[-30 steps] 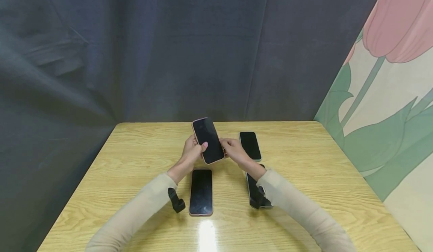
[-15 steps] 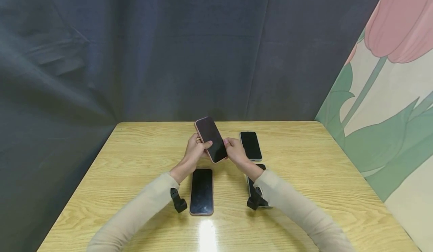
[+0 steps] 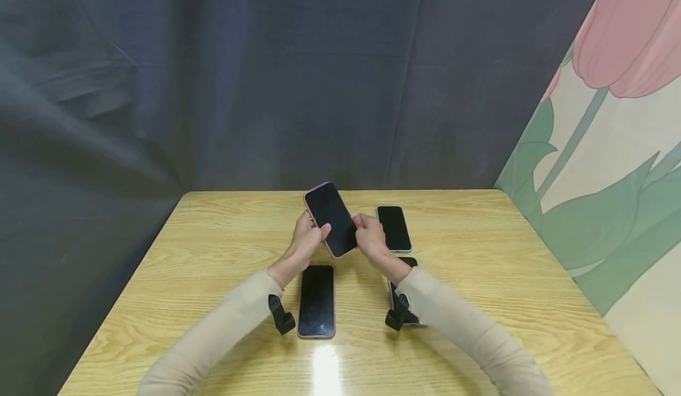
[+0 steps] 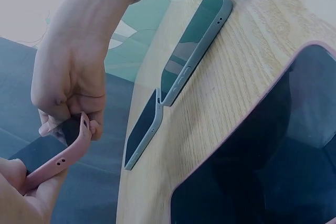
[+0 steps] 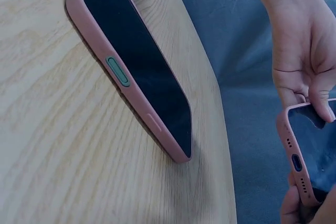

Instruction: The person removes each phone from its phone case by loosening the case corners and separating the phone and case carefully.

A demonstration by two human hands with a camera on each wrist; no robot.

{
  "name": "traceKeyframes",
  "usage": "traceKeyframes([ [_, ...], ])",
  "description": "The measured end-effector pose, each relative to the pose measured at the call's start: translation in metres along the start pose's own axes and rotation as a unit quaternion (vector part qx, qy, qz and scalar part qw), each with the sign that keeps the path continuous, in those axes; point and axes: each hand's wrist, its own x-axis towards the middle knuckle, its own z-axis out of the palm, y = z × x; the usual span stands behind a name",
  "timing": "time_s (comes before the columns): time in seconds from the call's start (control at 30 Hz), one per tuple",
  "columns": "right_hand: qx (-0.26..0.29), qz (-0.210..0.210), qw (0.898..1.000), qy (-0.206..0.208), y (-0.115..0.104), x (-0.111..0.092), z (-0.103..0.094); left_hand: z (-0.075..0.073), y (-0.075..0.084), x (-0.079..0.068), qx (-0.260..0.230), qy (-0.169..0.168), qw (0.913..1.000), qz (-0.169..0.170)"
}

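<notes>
A dark-screened phone point(image 3: 328, 213) in a pink case point(image 5: 292, 145) is held tilted above the table, screen up. My left hand point(image 3: 304, 239) grips its left side, thumb lying on the screen. At the lower right edge, my right hand point(image 3: 370, 236) pinches the phone with curled fingers. In the left wrist view, the case's pink rim point(image 4: 65, 158) bends at the corner by the right fingers. Below the hands, a second pink-cased phone point(image 3: 317, 301) lies screen up, its green side button point(image 5: 118, 72) showing in the right wrist view.
Two phones in pale green cases lie at the right, one farther back point(image 3: 393, 229) and one nearer point(image 3: 395, 298), partly covered by the right forearm. Wood-grain table point(image 3: 213, 230) surrounds them. A dark curtain point(image 3: 292, 88) hangs behind, with a tulip-painted wall point(image 3: 596, 207) at the right.
The held phone has tilted slightly further and shifted a little right. My right hand has changed its hold along the right edge, its fingers now more curled. The phones on the table stay put.
</notes>
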Motion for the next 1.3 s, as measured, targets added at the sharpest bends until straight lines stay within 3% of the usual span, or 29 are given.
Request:
traceKeyframes([
  [0.47,0.097,-0.018,0.994,-0.043,-0.002,-0.004,-0.001,-0.008,0.002,0.002,0.013,0.001,0.9999,0.007],
  [1.0,0.069,-0.025,0.983,-0.171,0.003,0.000,-0.015,-0.017,0.001,0.005,0.042,-0.002,0.9991,-0.010],
  [1.13,0.026,-0.035,0.987,-0.155,0.002,0.000,-0.020,-0.017,0.002,0.005,0.051,-0.001,0.9986,-0.014],
  [1.3,0.012,-0.083,0.993,-0.077,0.001,0.000,-0.023,-0.017,0.002,0.004,0.056,-0.005,0.9983,-0.015],
])
